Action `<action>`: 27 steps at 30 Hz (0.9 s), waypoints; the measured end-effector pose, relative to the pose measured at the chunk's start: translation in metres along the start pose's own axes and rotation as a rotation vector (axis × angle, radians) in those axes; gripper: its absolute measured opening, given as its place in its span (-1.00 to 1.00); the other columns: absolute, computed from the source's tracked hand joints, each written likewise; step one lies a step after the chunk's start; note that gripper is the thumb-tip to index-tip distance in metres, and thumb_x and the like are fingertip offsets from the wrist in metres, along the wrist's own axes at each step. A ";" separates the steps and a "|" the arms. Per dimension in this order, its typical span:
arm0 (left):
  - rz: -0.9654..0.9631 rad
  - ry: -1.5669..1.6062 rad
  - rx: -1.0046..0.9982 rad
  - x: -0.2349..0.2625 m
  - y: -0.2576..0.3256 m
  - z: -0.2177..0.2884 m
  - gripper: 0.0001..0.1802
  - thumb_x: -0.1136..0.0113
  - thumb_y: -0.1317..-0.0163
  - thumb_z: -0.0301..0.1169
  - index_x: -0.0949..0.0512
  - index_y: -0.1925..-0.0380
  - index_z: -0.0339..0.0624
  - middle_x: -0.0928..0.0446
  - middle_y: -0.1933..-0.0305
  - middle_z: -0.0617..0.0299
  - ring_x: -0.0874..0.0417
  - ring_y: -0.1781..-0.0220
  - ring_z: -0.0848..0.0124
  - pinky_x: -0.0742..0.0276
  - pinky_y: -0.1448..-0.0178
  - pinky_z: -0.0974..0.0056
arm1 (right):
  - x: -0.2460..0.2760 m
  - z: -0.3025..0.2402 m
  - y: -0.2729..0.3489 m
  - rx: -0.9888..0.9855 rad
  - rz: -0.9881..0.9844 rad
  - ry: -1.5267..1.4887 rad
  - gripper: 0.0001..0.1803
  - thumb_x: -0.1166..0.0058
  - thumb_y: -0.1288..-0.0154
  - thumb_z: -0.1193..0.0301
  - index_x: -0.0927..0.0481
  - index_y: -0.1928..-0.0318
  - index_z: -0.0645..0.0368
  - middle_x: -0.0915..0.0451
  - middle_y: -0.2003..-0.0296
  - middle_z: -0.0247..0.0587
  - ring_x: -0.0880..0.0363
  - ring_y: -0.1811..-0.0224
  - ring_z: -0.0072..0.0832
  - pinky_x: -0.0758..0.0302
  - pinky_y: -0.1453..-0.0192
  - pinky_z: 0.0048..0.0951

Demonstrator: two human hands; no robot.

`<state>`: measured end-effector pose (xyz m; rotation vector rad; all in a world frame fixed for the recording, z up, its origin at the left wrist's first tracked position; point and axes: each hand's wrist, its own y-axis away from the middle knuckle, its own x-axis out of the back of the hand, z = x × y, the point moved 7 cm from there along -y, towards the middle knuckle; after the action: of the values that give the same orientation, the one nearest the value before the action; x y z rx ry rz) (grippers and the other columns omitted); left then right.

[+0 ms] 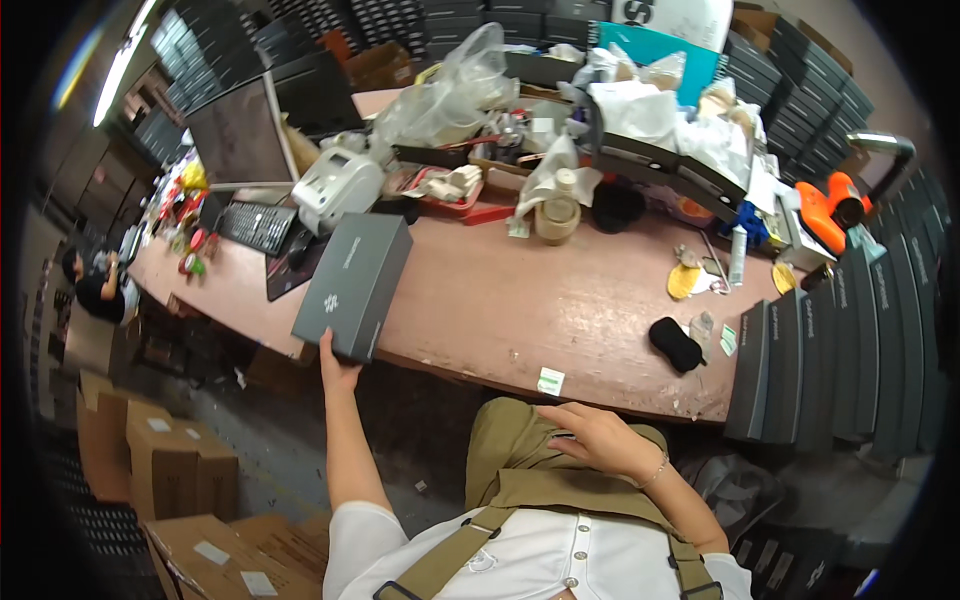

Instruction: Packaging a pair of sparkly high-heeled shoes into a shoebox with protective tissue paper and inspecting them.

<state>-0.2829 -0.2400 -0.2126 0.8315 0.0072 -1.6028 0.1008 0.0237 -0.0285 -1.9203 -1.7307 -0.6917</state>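
A closed dark grey shoebox point(350, 285) with light printing lies slantwise at the left part of the table, its near end reaching the front edge. My left hand point(340, 368) grips that near end, thumb on the lid; its other fingers are hidden beneath or behind the box. Over my lap, below the table edge, my right hand point(603, 440) is held with its fingers stretched out and nothing in it. A small green-and-white label point(550, 381) on the table edge is the thing nearest to it.
The worn brown table point(470, 300) carries a label printer point(338, 188), a keyboard point(256, 226) and a black pouch-like thing point(677, 345). An orange tape dispenser point(822, 215) and a row of grey boxes point(800, 365) stand right. Cartons point(170, 460) fill the lower left; another person point(103, 290) sits far left.
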 end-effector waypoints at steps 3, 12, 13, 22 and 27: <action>-0.167 0.073 -0.083 -0.003 0.055 -0.019 -0.29 -0.24 -0.13 -0.07 -0.29 -0.22 -0.14 -0.37 -0.20 0.14 -0.38 -0.24 0.20 -0.37 -0.25 -0.06 | 0.006 0.014 0.005 -0.073 0.035 -0.120 -0.41 -0.14 -0.26 0.29 -0.31 -0.26 0.17 -0.48 0.00 0.02 -0.55 0.04 -0.18 -0.52 0.05 -0.26; -0.333 -0.686 -0.414 -0.108 0.271 -0.141 -0.16 -0.19 -0.24 -0.35 0.06 -0.39 -0.28 -0.07 -0.41 -0.02 -0.04 -0.46 0.14 0.09 -0.48 0.12 | 0.004 0.136 0.022 -0.312 0.323 -0.346 -0.21 -0.12 -0.30 0.27 -0.02 -0.42 0.19 0.00 -0.40 0.13 -0.16 -0.39 -0.07 -0.38 -0.26 -0.26; -0.339 -0.894 -0.615 -0.136 0.272 -0.114 -0.14 -0.23 -0.20 -0.36 0.04 -0.38 -0.29 -0.06 -0.41 -0.07 -0.04 -0.46 0.08 0.08 -0.48 0.09 | 0.004 0.145 0.029 -0.341 0.269 -0.127 -0.20 -0.11 -0.31 0.26 0.00 -0.42 0.19 0.04 -0.42 0.12 -0.14 -0.40 -0.08 -0.38 -0.27 -0.24; -0.769 -0.996 -0.198 -0.223 0.179 -0.191 -0.40 -0.22 -0.21 -0.26 -0.33 -0.16 -0.39 -0.45 -0.12 -0.09 -0.48 -0.14 0.20 -0.36 -0.23 0.20 | 0.103 0.234 0.094 -0.652 0.463 0.756 -0.22 -0.26 -0.05 0.31 -0.23 -0.30 0.06 -0.43 -0.07 0.06 -0.20 -0.30 -0.03 -0.08 -0.32 0.20; -0.610 -0.876 -0.032 -0.201 0.185 -0.201 -0.47 -0.19 -0.24 -0.24 -0.41 -0.09 -0.40 -0.47 -0.07 -0.07 -0.50 -0.10 0.26 -0.38 -0.18 0.22 | 0.146 0.250 0.070 -0.513 0.724 0.425 -0.33 -0.20 -0.10 0.27 -0.29 -0.22 0.17 -0.49 0.08 0.08 -0.42 -0.06 -0.01 -0.32 -0.13 0.02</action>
<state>-0.0280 -0.0192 -0.1765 0.0257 -0.3658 -2.4259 0.1973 0.2877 -0.1272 -2.2894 -0.5539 -1.1971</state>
